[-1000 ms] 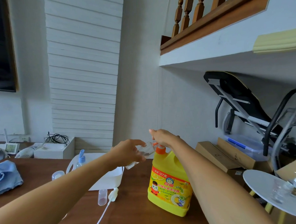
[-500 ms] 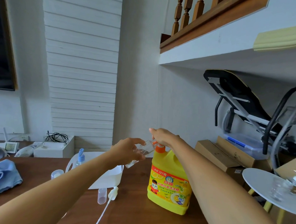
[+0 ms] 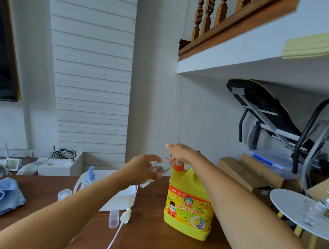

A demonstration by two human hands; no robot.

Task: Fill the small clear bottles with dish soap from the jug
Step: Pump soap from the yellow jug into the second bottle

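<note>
Atop jug [image 3: 188, 203] — right hand [image 3: 181, 153]; left hand [image 3: 141, 169] grips bottle [image 3: 161, 166].

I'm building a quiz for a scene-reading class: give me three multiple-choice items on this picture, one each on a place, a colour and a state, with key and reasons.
1. Where does the loose white pump with its tube lie?
A. on the wooden table, left of the yellow jug
B. on top of the jug
C. on the floor

2. What colour is the jug's neck collar?
A. blue
B. orange
C. green

3. How is the small clear bottle?
A. standing capped on the table
B. held tilted in the left hand, beside the jug's neck
C. lying under the jug

Key:
1 A, it lies flat on the wood.
2 B, the collar above the yellow body is orange.
3 B, the hand grips it as it leans toward the collar.
</note>
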